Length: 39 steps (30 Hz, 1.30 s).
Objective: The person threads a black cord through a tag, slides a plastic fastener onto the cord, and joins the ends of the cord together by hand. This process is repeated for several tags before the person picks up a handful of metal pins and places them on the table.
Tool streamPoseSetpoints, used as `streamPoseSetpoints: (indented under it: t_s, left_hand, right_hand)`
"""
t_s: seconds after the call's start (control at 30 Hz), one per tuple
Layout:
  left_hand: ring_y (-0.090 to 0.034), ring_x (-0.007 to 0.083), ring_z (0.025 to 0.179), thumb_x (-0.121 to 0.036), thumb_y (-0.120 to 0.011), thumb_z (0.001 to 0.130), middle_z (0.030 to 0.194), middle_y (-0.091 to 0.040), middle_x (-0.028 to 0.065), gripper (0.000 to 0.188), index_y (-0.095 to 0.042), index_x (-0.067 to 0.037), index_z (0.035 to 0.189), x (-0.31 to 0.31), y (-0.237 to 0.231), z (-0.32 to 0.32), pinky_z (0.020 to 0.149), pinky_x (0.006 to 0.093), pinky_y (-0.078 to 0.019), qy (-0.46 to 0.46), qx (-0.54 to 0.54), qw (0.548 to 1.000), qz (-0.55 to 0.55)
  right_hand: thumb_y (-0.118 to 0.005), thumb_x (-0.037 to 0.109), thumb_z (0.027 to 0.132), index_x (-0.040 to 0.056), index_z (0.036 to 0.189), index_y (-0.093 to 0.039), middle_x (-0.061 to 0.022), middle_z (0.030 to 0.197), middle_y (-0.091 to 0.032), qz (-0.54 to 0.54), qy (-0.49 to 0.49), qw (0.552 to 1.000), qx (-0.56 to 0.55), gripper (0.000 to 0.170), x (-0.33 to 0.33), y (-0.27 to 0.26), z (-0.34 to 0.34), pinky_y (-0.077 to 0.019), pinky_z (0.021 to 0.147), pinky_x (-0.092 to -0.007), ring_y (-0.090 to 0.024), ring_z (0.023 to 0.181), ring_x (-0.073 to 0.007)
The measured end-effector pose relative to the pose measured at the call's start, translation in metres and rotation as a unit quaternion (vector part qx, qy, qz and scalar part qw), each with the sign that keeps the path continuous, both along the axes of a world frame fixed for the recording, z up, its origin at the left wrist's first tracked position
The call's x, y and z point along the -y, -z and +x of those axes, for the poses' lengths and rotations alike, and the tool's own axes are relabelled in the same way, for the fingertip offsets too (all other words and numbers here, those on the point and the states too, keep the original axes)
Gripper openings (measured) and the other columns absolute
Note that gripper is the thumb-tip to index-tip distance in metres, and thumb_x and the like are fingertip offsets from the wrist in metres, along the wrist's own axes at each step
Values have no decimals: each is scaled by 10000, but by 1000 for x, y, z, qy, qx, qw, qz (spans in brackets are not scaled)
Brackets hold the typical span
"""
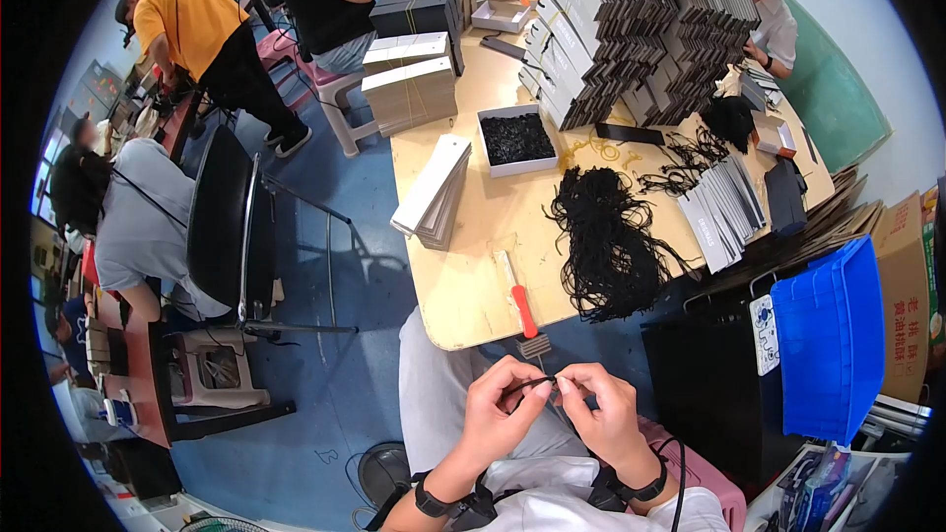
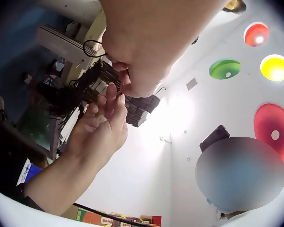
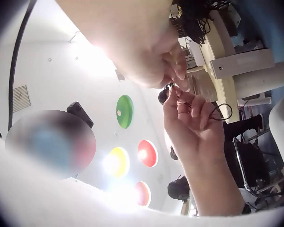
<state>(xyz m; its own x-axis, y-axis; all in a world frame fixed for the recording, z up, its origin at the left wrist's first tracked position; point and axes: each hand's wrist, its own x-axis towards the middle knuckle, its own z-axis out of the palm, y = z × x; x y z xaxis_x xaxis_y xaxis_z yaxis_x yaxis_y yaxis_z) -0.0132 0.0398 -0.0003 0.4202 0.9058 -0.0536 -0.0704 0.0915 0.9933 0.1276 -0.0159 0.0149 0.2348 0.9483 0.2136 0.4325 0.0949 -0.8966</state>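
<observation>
Both hands meet over the lap, just below the table's near corner. Left hand (image 1: 501, 409) and right hand (image 1: 603, 414) pinch a thin black cord (image 1: 550, 380) between thumbs and fingertips, close together. A loop of the cord (image 2: 89, 46) sticks out beside the left hand in the left wrist view. In the right wrist view that loop (image 3: 225, 111) curves out past the left hand's fingers (image 3: 199, 109). The fingertips hide the pinched part of the cord. Nearest on the table are a red-handled tool (image 1: 522, 311) and a large bundle of black cords (image 1: 613, 246).
On the wooden table (image 1: 463, 286) stand a white box (image 1: 532, 166) of small black pieces, white card stacks (image 1: 434, 192) and tall piles of grey boards (image 1: 631, 39). A blue crate (image 1: 833, 335) is at the right. Other people sit or stand around.
</observation>
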Motion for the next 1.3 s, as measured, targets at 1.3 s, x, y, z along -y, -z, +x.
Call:
streamPoseSetpoints:
  t_s: [1.3]
  left_hand:
    - [-453,11,664,-70,-661,874,805,-591,-34,103,-649,-1,950,2,-14,-3,559,167,-323,32,120,958,-258]
  right_hand:
    - [-655,-65,752,-10,926,-620,-96,722,-641,91,-51,981,165,185,-4,-10,15,-470,483,-313,-610,567,-228]
